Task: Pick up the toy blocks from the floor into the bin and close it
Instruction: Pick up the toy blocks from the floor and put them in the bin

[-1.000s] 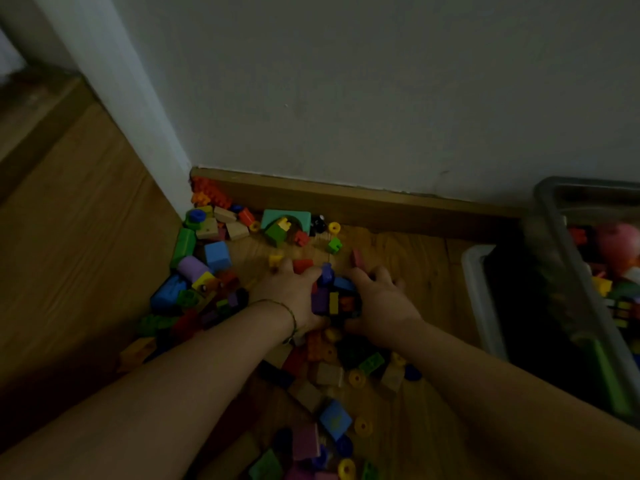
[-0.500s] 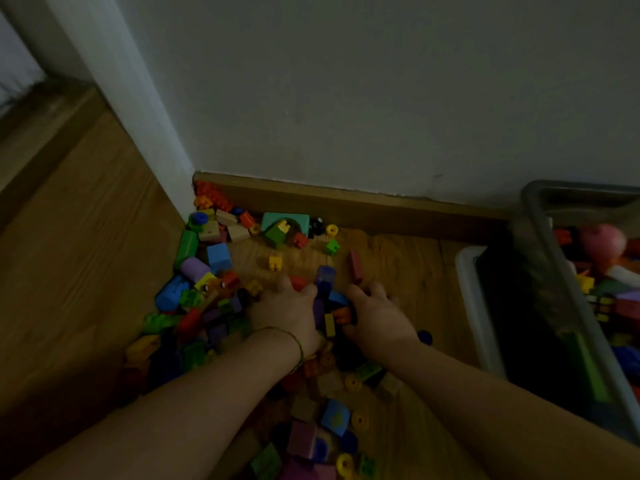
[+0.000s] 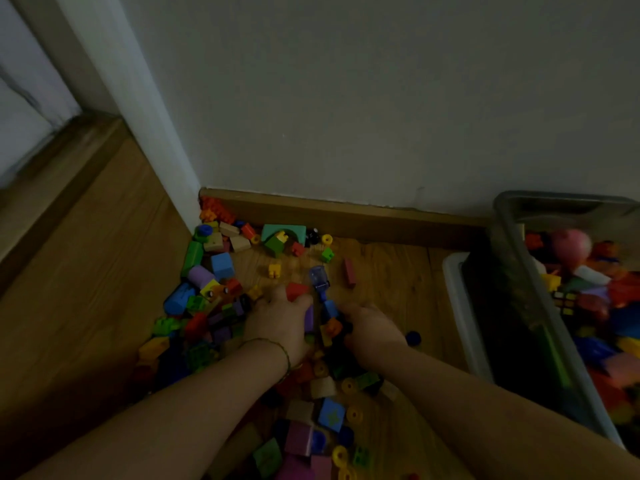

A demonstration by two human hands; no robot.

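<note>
Left hand: the left hand (image 3: 277,323) lies palm down on the floor (image 3: 86,306), left of the bin (image 3: 512,237), fingers curled onto the near side of a clump (image 3: 329,329) of blocks. A red block sits at its fingertips and a thin bracelet (image 3: 277,344) is on the wrist.
Right hand: the right hand (image 3: 372,329), between the clump and the bin, is curled against the clump's other side, facing the left hand.
Why held so: the two hands cup the clump from both sides, probably so many small pieces can be lifted in one load rather than one at a time.
Blocks: the loose blocks (image 3: 221,265) are on the floor, well left of the bin. They are spread from the skirting (image 3: 346,216) down to the bottom edge, thickest on the side farthest from the bin.
Bin: it stands open at the right edge, already partly filled with toys.
Lid: a pale-rimmed panel (image 3: 457,306) just left of the bin looks like its lid, kept off so loads can go in.
Progress: early to middle, with much left on the floor.
Next: lift the clump and carry it right, over the rim.
Risk: pieces slipping out from under the palms.
</note>
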